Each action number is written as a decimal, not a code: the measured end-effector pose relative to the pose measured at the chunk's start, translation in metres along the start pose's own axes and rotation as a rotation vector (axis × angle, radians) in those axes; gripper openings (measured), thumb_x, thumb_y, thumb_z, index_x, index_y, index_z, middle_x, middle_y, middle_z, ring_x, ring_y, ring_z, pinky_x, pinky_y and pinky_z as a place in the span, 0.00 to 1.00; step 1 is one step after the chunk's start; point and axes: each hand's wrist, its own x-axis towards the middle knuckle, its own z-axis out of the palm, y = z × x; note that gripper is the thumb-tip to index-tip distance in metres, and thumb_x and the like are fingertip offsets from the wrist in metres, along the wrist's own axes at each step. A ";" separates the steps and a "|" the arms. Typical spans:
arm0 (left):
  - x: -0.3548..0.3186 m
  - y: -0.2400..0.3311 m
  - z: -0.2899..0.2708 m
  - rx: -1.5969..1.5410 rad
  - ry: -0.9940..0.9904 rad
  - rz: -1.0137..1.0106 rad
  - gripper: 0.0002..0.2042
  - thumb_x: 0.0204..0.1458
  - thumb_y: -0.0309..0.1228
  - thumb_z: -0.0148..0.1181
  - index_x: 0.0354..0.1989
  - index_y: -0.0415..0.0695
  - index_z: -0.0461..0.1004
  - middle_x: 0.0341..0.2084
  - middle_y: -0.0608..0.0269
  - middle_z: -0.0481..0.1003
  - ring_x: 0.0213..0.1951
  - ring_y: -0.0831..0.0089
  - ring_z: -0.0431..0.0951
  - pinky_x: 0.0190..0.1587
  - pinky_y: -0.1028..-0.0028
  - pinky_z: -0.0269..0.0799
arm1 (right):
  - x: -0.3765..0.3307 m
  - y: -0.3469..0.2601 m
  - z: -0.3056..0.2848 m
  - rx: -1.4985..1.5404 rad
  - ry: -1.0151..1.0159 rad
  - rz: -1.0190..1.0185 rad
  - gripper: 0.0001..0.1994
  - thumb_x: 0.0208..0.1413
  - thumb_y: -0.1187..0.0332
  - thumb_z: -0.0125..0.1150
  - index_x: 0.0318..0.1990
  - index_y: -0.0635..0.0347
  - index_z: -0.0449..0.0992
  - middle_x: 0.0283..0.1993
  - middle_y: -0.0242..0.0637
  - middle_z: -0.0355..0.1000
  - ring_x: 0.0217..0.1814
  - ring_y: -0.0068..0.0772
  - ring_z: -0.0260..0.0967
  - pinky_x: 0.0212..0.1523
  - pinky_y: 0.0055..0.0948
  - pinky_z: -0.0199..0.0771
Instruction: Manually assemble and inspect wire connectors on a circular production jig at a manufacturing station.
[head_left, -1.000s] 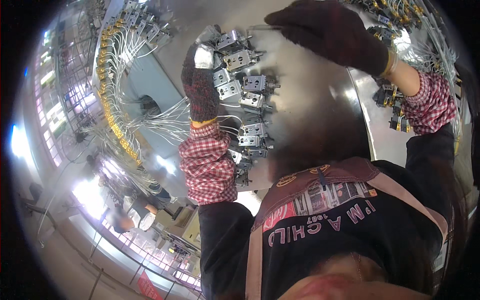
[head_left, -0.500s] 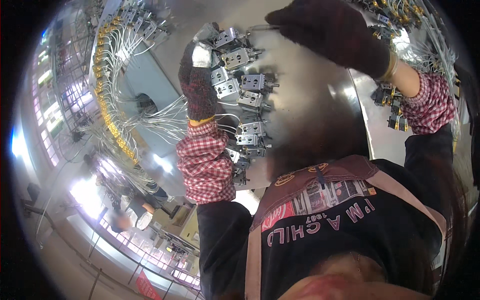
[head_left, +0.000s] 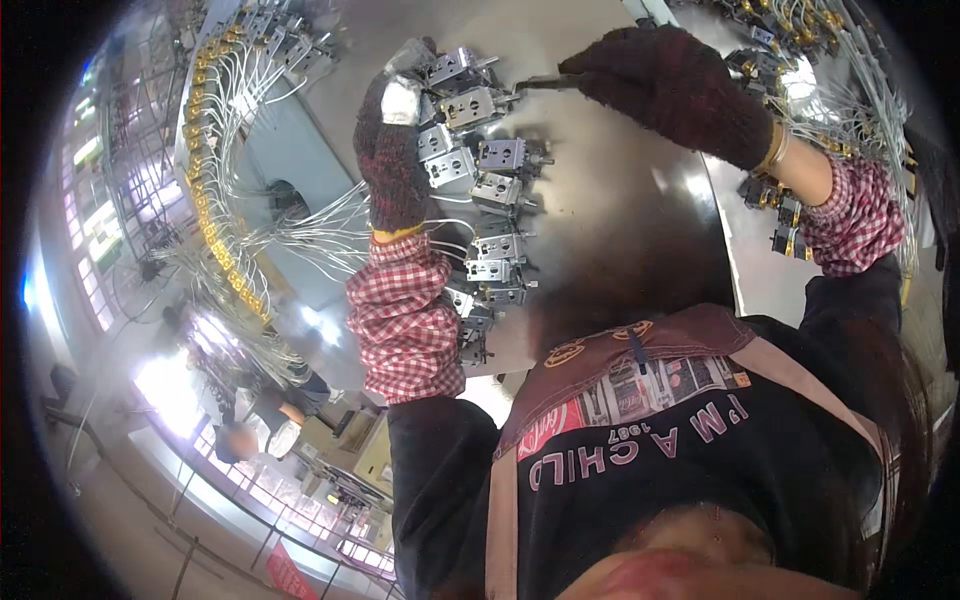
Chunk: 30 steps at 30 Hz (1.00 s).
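Polished steel fills the scene: a curved metal panel [head_left: 620,200] carries a column of small grey block-shaped components [head_left: 500,160], each with a short stud on its side, running from the top of the view down toward the worker's chest. The left hand [head_left: 392,150], in a dark knitted glove with a pale patch at one fingertip, lies flat against the left side of that column, fingers stretched upward and touching the upper blocks; it grips nothing that can be seen. The right hand [head_left: 680,90], in a matching dark glove, is closed around a thin dark tool [head_left: 545,82] whose tip meets the side of one of the topmost blocks. Both forearms wear red-and-white checked sleeves [head_left: 405,310].

To the left of the column, bundles of thin white wires [head_left: 300,240] fan out from a curving row of yellow fittings [head_left: 215,230] along the panel's edge. More yellow fittings and wires [head_left: 800,40] crowd the upper right rim, beside darker clamps [head_left: 780,215] near the right wrist.

The worker's black top [head_left: 700,470] bears white block lettering and a red oval patch, partly covered by a brown apron bib [head_left: 620,350] with tan straps. On the floor at lower left a red rectangular sign [head_left: 285,575] stands by a railing, too small to read. Another person [head_left: 245,440] stands there among pale cartons, well apart from the panel.
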 end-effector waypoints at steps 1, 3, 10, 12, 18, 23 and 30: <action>-0.002 -0.005 -0.006 0.009 0.015 0.002 0.19 0.64 0.36 0.57 0.58 0.36 0.75 0.50 0.55 0.80 0.51 0.68 0.78 0.57 0.68 0.73 | 0.004 -0.005 -0.002 0.006 0.000 -0.005 0.17 0.58 0.65 0.66 0.55 0.52 0.80 0.43 0.37 0.79 0.35 0.40 0.76 0.34 0.39 0.77; 0.001 -0.016 -0.015 0.039 0.040 0.013 0.19 0.64 0.36 0.57 0.58 0.36 0.75 0.49 0.55 0.80 0.51 0.68 0.78 0.56 0.68 0.73 | 0.011 -0.021 -0.020 0.107 0.093 0.115 0.17 0.59 0.64 0.66 0.56 0.49 0.79 0.44 0.36 0.78 0.37 0.39 0.77 0.34 0.38 0.77; 0.004 -0.015 -0.013 -0.010 -0.001 0.042 0.22 0.64 0.37 0.58 0.63 0.38 0.72 0.53 0.55 0.78 0.52 0.69 0.78 0.55 0.69 0.74 | 0.006 -0.027 -0.013 -0.037 -0.034 0.113 0.13 0.63 0.64 0.63 0.53 0.53 0.80 0.45 0.36 0.79 0.41 0.42 0.77 0.39 0.37 0.78; 0.002 -0.016 -0.015 0.023 0.005 0.062 0.24 0.64 0.40 0.58 0.64 0.38 0.71 0.55 0.55 0.76 0.54 0.67 0.77 0.57 0.69 0.73 | 0.006 -0.019 -0.013 -0.019 -0.081 0.100 0.13 0.63 0.64 0.62 0.53 0.54 0.80 0.46 0.36 0.79 0.42 0.42 0.77 0.42 0.36 0.78; 0.005 -0.025 -0.048 0.381 -0.032 0.389 0.29 0.64 0.48 0.56 0.66 0.39 0.69 0.60 0.52 0.73 0.60 0.62 0.75 0.62 0.66 0.72 | 0.026 -0.030 -0.040 0.320 -0.087 0.301 0.14 0.64 0.63 0.62 0.53 0.57 0.80 0.46 0.42 0.80 0.46 0.43 0.79 0.47 0.38 0.79; -0.008 0.064 -0.042 0.978 -0.176 0.079 0.35 0.50 0.41 0.76 0.63 0.41 0.67 0.43 0.52 0.79 0.38 0.68 0.82 0.38 0.70 0.79 | 0.023 -0.031 -0.013 0.421 -0.169 0.362 0.16 0.65 0.64 0.60 0.58 0.54 0.77 0.50 0.40 0.79 0.47 0.38 0.79 0.50 0.38 0.79; -0.007 0.045 -0.030 0.425 -0.162 0.066 0.39 0.49 0.44 0.77 0.65 0.38 0.64 0.46 0.53 0.79 0.45 0.69 0.81 0.46 0.70 0.78 | 0.049 -0.007 0.038 0.348 -0.021 0.237 0.18 0.61 0.61 0.65 0.59 0.47 0.78 0.47 0.37 0.79 0.46 0.40 0.79 0.45 0.38 0.79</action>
